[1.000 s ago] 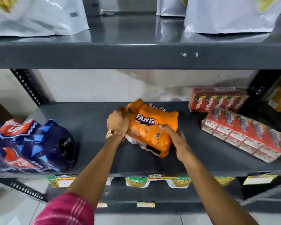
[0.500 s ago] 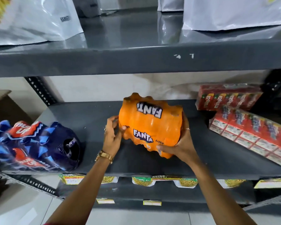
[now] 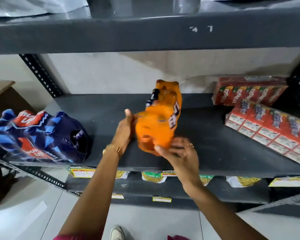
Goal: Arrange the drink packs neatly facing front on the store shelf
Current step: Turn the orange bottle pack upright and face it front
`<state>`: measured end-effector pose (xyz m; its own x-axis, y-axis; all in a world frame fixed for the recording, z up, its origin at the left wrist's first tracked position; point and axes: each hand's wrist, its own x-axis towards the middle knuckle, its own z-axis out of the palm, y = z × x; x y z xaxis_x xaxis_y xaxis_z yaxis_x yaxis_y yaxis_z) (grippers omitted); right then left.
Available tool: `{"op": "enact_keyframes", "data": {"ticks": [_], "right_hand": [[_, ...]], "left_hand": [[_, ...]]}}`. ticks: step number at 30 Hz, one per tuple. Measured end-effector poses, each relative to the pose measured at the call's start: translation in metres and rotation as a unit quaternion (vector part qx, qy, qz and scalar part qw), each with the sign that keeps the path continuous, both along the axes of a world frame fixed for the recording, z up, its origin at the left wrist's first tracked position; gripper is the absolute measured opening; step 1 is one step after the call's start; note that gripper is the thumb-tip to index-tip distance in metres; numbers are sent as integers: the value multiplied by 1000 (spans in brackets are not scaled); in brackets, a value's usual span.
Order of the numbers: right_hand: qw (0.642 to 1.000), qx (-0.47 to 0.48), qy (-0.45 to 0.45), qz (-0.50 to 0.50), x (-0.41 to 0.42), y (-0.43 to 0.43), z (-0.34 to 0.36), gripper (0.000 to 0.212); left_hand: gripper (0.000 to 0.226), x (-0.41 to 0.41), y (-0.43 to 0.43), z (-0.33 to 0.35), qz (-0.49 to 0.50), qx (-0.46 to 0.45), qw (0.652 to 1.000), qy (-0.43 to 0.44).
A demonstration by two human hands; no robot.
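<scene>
Fanta pack (image 3: 158,118) sits mid-shelf, blurred, turned lengthwise. Left hand (image 3: 124,130) grips its side at 9 o'clock; right hand (image 3: 179,153), fingers spread, touches its near end at 5 o'clock on the grey shelf (image 3: 97,108).

Two bare forearms, uncovered from elbow to wrist. Gold-toned watch (image 3: 111,148) with a linked metal band around the left wrist. Thin ring (image 3: 190,144) on one finger of the right hand (image 3: 178,153), blurred. No ring discernible on the left hand (image 3: 124,131). Edge of a magenta-pink sleeve (image 3: 80,237) at the bottom of the frame under the left arm; scrap of the same pink cloth (image 3: 177,237) at bottom centre-right, beside the right arm. Toe of a white shoe (image 3: 117,232) at bottom centre.
</scene>
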<state>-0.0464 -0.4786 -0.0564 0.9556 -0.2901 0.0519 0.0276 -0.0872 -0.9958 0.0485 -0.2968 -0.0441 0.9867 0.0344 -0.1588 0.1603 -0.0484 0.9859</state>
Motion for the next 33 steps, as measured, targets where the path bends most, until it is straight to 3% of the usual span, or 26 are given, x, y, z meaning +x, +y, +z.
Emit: {"op": "enact_keyframes", "data": {"ticks": [1, 3, 6, 8, 11, 16, 21, 25, 33], "right_hand": [[1000, 15, -6, -4, -9, -11, -1, 46], [996, 20, -37, -72, -6, -42, -9, 45], [996, -80, -13, -26, 27, -66, -18, 84], [994, -86, 19, 64, 47, -69, -23, 91], [976, -114, 12, 183, 49, -66, -23, 77], [974, -130, -9, 183, 28, -48, -30, 82], [962, -180, 30, 202, 16, -53, -23, 77], [938, -274, 57, 206, -2, -57, -29, 96], [937, -327, 26, 122, -19, -49, -46, 52]], "left_hand": [[58, -12, 6, -4, 43, -5, 999, -15], [52, -41, 14, -18, 116, -13, 992, -46], [45, -66, 6, -39, 139, 4, 987, -80], [43, -68, -2, -42, 133, 36, 985, -102], [57, -59, 3, -44, 124, 86, 983, -107], [88, -47, 20, -53, 139, 202, 968, -62], [64, -87, 15, -53, 122, 278, 946, -109], [52, -118, 25, -64, 73, 303, 939, -144], [51, -125, 29, -73, 90, 282, 942, -159]]}}
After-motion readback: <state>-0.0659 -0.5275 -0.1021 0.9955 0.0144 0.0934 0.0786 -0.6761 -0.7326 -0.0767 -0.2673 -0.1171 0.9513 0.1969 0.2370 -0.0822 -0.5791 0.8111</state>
